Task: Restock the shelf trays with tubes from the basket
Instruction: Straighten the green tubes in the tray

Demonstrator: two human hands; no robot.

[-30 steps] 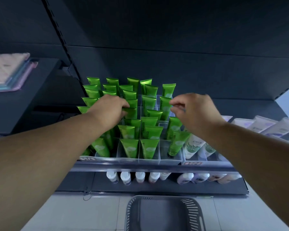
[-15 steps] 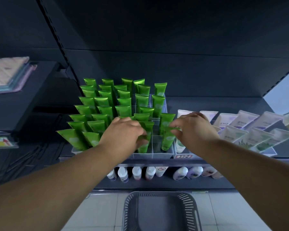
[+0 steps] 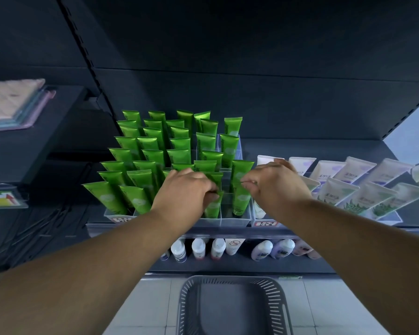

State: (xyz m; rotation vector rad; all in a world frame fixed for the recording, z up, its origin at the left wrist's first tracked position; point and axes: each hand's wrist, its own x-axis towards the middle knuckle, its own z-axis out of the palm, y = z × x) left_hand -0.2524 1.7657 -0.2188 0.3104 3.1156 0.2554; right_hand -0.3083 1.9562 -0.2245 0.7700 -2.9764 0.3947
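Head view: glossy green tubes [image 3: 179, 141], more than thirty, stand in clear plastic trays [image 3: 235, 222] on the dark shelf [image 3: 312, 147]. Their caps are down and flat crimped ends up, the long axis near upright, leaning slightly. The left hand [image 3: 184, 193] curls its fingers on one front tube [image 3: 213, 206]. The right hand [image 3: 277, 187] pinches the neighbouring tube [image 3: 240, 200] at its top. One grey slotted basket [image 3: 188, 298] stands on the floor [image 3: 143, 310].

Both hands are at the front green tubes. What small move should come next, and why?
Probably settle both tubes down into their compartments, then let go. The left hand grips one front green tube, the right hand pinches the neighbouring tube, both already stand in the clear tray, and the basket below looks empty.
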